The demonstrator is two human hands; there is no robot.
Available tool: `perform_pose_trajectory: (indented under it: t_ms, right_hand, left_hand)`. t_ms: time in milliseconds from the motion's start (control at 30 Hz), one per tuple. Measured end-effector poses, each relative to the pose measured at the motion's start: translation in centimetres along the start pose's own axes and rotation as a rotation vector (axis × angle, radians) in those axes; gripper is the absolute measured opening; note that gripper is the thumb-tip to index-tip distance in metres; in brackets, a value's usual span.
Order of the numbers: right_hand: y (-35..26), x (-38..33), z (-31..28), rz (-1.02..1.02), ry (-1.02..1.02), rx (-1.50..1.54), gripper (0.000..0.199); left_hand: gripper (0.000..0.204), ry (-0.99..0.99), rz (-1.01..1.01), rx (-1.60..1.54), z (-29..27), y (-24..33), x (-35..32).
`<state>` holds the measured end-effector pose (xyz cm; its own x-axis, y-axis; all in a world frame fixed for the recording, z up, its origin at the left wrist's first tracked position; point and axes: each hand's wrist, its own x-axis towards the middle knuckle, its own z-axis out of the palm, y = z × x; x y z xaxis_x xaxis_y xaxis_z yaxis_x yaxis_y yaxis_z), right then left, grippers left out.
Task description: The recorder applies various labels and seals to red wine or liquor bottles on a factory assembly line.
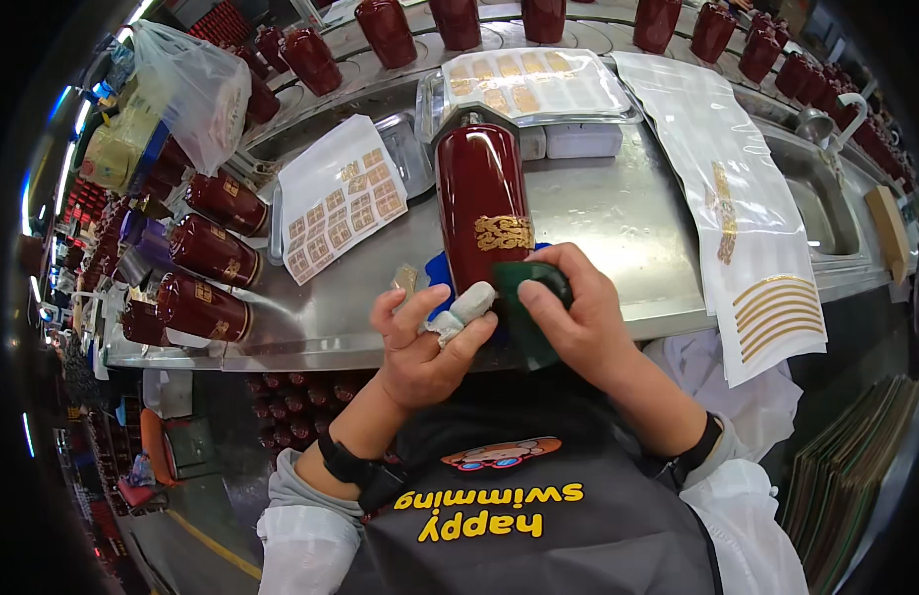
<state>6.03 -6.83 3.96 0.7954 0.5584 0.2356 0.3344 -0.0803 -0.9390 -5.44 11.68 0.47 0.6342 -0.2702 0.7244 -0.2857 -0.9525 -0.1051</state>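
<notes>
The bottle [476, 183] is resting just beyond my right hand [585, 322], which is gripping a pad [520, 322]; my left hand's [425, 359] hold I can't tell

You wear a dark apron [603, 471] with yellow lettering [484, 526] and a cartoon face [501, 453] in blue glasses; grey cuffs [299, 484] edge your white sleeve covers [306, 540]; black bands [339, 461] circle both forearms.

Steel bench [618, 213] beneath dark-red bottles [204, 309], metal trays [407, 159], long white sheet [683, 149].
</notes>
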Motion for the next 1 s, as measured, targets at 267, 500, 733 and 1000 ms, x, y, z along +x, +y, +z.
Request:
perform_pose_trajectory:
  t_ms: [267, 500, 733, 1000]
  right_hand:
    - [2.0, -0.7, -0.8, 0.111, 0.041, 0.186, 0.02]
    - [2.2, -0.9, -1.1, 0.232, 0.076, 0.453, 0.02]
    - [0.8, -0.2, -0.4, 0.122, 0.084, 0.224, 0.023]
    - [0.8, 0.1, 0.2, 0.085, 0.046, 0.149, 0.025]
  left_hand:
    - [0.024, 0.008, 0.128, 0.004, 0.2, -1.0, 0.9]
    - [0.015, 0.019, 0.353, -0.085, 1.0, -2.1, 4.1]
    - [0.044, -0.043, -0.014, -0.064, 1.1, -0.8, 4.8]
    - [0.073, -0.043, -0.323, -0.283, 2.5, -0.8, 1.7]
